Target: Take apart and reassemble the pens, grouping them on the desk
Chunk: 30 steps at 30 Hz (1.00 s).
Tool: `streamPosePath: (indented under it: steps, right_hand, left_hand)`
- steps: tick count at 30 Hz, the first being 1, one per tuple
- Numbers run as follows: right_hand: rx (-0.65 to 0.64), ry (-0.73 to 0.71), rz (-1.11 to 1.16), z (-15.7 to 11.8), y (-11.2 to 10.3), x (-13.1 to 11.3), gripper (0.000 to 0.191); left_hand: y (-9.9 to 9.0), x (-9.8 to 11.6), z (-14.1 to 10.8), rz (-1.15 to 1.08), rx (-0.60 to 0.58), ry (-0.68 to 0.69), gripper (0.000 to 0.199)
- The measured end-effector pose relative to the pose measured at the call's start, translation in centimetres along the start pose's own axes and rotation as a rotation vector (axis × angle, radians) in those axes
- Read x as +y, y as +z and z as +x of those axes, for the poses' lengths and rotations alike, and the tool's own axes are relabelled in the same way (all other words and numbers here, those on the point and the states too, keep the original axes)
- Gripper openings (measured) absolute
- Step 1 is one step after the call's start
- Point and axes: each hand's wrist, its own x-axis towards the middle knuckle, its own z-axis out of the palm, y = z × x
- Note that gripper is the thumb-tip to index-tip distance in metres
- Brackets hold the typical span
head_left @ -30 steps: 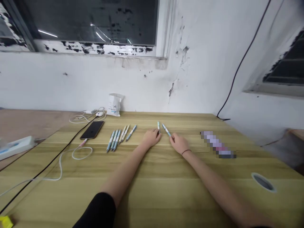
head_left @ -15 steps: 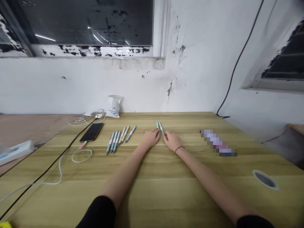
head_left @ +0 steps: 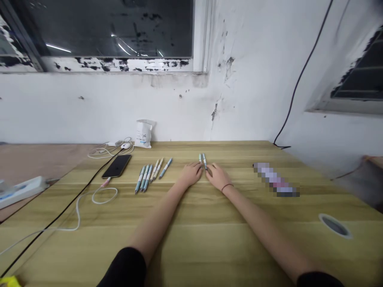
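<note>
Two pens stand out at the middle of the wooden table, side by side with their far ends toward the wall. My left hand (head_left: 191,174) has its fingers closed on the green-tipped pen (head_left: 200,157), whose near part is hidden by the fingers. My right hand (head_left: 217,175), with a dark band at the wrist, pinches the near end of the blue pen (head_left: 204,159). To the left lie several more pens: blue-green ones (head_left: 143,178), cream ones (head_left: 157,169) and a separate blue one (head_left: 165,168).
A phone (head_left: 117,166) with a white cable (head_left: 78,211) lies left, near a white packet (head_left: 143,134) and coiled cords. A power strip (head_left: 24,192) is at the far left. On the right are a pixelated item (head_left: 275,179) and a round table hole (head_left: 335,226).
The two pens between my hands have straightened and their far ends stand slightly more apart. My hands have barely moved.
</note>
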Motion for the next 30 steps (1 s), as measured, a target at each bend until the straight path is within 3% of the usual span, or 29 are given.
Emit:
streamPosePath:
  steps: [8, 21, 30]
  right_hand:
    - [0.077, -0.069, 0.016, 0.41, 0.49, 0.45, 0.021]
    - [0.03, -0.193, 0.032, 0.38, 0.1, 0.36, 0.029]
    - [0.027, -0.126, 0.007, 0.41, -0.04, 0.17, 0.024]
  left_hand:
    - [-0.06, 0.09, 0.02, 0.008, 0.0, -0.002, 0.032]
    - [-0.31, 0.25, -0.05, -0.017, 0.025, 0.014, 0.032]
    - [-0.15, 0.18, 0.02, -0.003, 0.021, 0.015, 0.032]
